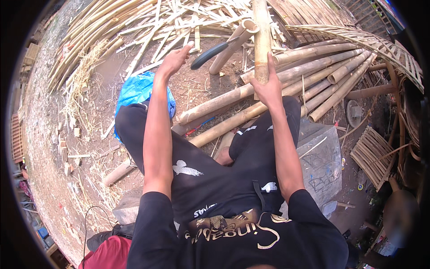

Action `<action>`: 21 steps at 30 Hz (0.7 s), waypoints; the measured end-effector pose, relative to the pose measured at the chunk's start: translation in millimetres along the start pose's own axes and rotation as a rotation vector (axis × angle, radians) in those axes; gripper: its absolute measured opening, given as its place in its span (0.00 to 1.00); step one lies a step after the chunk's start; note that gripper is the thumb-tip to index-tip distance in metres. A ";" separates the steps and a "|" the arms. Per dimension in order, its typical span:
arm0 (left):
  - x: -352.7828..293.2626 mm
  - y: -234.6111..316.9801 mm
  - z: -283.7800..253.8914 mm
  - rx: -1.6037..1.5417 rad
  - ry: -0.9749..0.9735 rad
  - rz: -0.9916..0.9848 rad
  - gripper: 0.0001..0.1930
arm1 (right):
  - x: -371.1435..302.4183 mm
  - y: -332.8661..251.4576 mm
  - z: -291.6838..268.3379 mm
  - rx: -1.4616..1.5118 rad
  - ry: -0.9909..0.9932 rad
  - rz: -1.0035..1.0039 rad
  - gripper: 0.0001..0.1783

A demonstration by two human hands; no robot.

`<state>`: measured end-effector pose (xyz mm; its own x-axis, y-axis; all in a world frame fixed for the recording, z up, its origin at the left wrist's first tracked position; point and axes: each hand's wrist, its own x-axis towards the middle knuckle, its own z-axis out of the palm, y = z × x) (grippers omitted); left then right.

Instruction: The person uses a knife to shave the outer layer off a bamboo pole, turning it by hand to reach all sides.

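R hand [269,89] grasping near end of 1 bamboo pole [261,45], index finger extended along it. L hand [174,61] released, nr dark tool [208,55]. Pole just R of bamboo post [227,54].

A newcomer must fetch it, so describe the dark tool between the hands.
Start at the heap of pale bamboo strips across the top. Below it shows a short, slanting bamboo piece; the dark tool overlaps it from the left. Unlike the tan bamboo around, it is blackish and curved.
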<state>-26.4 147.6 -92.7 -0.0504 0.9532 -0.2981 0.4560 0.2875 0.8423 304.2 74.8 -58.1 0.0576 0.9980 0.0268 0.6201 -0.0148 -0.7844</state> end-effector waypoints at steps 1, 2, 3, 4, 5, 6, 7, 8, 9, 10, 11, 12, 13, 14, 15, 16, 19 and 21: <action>-20.8 29.0 12.3 -0.054 0.073 0.140 0.44 | -6.8 -4.2 -0.1 -0.007 -0.013 0.023 0.55; -36.6 59.9 16.7 0.162 0.001 0.038 0.44 | -9.3 -1.1 4.8 0.024 -0.006 0.014 0.55; -50.6 66.4 26.3 0.416 0.127 0.109 0.37 | -11.0 -10.1 8.8 0.054 -0.024 0.006 0.55; -55.4 56.4 32.4 0.488 0.213 0.167 0.32 | -16.6 -21.5 13.1 0.084 -0.052 -0.002 0.55; -56.7 38.9 38.4 0.561 0.293 0.227 0.27 | -22.5 -30.1 16.6 0.110 -0.077 -0.006 0.55; -52.6 27.5 41.4 0.560 0.380 0.206 0.24 | -23.0 -29.4 19.9 0.251 -0.087 -0.085 0.56; -50.1 20.6 43.9 0.553 0.458 0.183 0.21 | -19.7 -24.3 22.2 0.307 -0.085 -0.154 0.56; -56.4 28.3 40.6 0.506 0.466 0.139 0.18 | -15.7 -26.7 19.8 0.356 -0.088 -0.222 0.56; -53.5 24.1 40.6 0.528 0.488 0.146 0.17 | -13.7 -28.6 15.6 0.405 -0.089 -0.290 0.57; -47.4 18.4 39.9 0.550 0.509 0.157 0.16 | -10.8 -28.6 1.7 0.657 -0.239 -0.041 0.57; -44.6 10.7 35.5 0.569 0.537 0.155 0.15 | -15.3 -55.1 -20.5 0.795 -0.317 0.131 0.56; -42.5 10.2 33.6 0.548 0.538 0.169 0.14 | -16.2 -78.0 -46.2 0.829 -0.342 0.205 0.56; -42.2 8.9 33.0 0.527 0.533 0.182 0.13 | -18.8 -94.9 -67.9 0.862 -0.365 0.285 0.55; -40.3 9.2 31.2 0.508 0.529 0.199 0.12 | -22.4 -104.8 -83.1 0.820 -0.331 0.205 0.55; -35.7 3.3 24.9 0.496 0.517 0.199 0.12 | -25.5 -116.8 -92.7 0.781 -0.311 0.117 0.54; -31.6 -3.2 18.4 0.484 0.506 0.197 0.12 | -34.1 -133.0 -103.3 0.722 -0.245 -0.022 0.53; -31.4 -7.4 22.0 0.453 0.514 0.191 0.11 | -54.1 -169.0 -138.5 0.434 0.039 -0.380 0.50; -31.2 -1.0 21.8 0.459 0.453 0.163 0.13 | -52.5 -183.6 -147.2 0.239 0.275 -0.570 0.51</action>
<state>-5.9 115.5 -94.1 -0.2721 0.9548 0.1194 0.8162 0.1633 0.5543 302.5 16.0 175.7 -0.0102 0.7933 0.6088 0.4245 0.5547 -0.7156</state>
